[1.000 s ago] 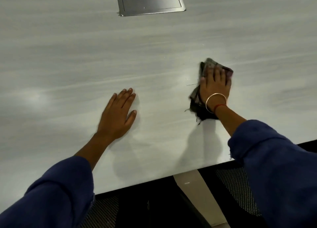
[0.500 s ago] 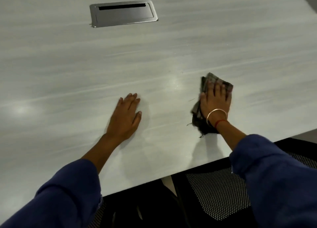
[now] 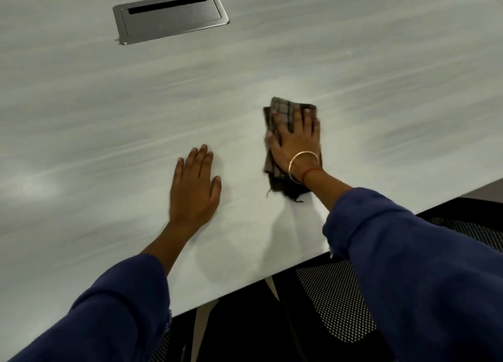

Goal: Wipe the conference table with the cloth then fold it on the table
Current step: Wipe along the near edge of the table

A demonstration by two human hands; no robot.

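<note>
A dark checked cloth (image 3: 287, 110), bunched into a pad, lies on the pale grey conference table (image 3: 272, 62). My right hand (image 3: 296, 141) presses flat on top of the cloth with fingers spread, a bangle and a red thread at the wrist. The cloth's frayed near end sticks out under my wrist. My left hand (image 3: 194, 187) rests palm down on the bare table, a short way left of the cloth, fingers together and holding nothing.
A metal cable hatch (image 3: 170, 18) is set flush into the table at the back left. The table's near edge runs diagonally below my arms. Black mesh chairs (image 3: 332, 296) stand under that edge.
My right hand has slid the cloth to the left, closer to my left hand. The view has swung, so the hatch sits differently in the frame.
</note>
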